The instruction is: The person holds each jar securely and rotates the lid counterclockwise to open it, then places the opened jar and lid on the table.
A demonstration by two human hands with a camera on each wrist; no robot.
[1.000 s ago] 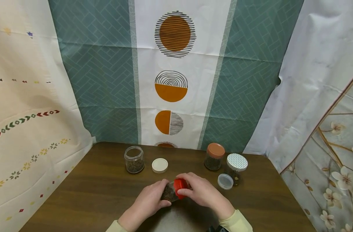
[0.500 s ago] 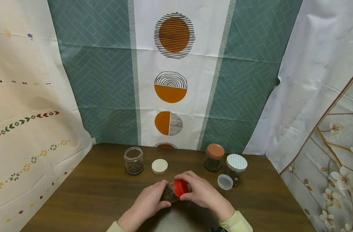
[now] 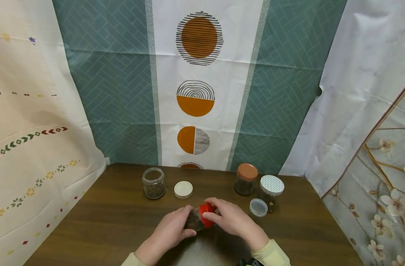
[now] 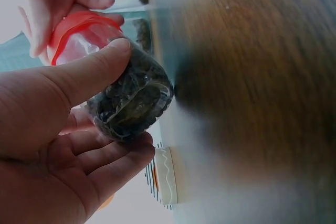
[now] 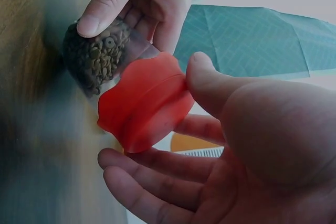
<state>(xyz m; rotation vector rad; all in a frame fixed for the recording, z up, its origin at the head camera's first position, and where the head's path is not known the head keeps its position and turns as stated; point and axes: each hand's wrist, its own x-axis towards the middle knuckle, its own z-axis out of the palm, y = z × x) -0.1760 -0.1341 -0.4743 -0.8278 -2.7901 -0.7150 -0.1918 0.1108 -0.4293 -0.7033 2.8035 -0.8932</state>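
Note:
My left hand [image 3: 170, 227] grips a clear jar [image 3: 193, 221] of small dark pieces, thumb on one side and fingers on the other. The jar lies tilted, its mouth toward my right hand [image 3: 232, 220]. A red lid [image 5: 149, 106] with a wavy edge covers the mouth. My right hand holds this lid between the thumb and fingers, as the right wrist view shows. In the left wrist view the jar's base [image 4: 139, 106] faces the camera, close to the tabletop. Whether the lid is screwed tight cannot be seen.
An uncovered jar [image 3: 154, 188] and a cream lid [image 3: 183, 189] stand at the back left of the brown table [image 3: 116, 214]. Back right are a jar with an orange-brown lid [image 3: 247, 172], a jar with a white patterned lid [image 3: 272, 184] and a small translucent lid [image 3: 258, 207].
My right thumb and fingers have shifted round the red lid, the thumb dropping and then coming back up. My left hand and the jar have stayed in place.

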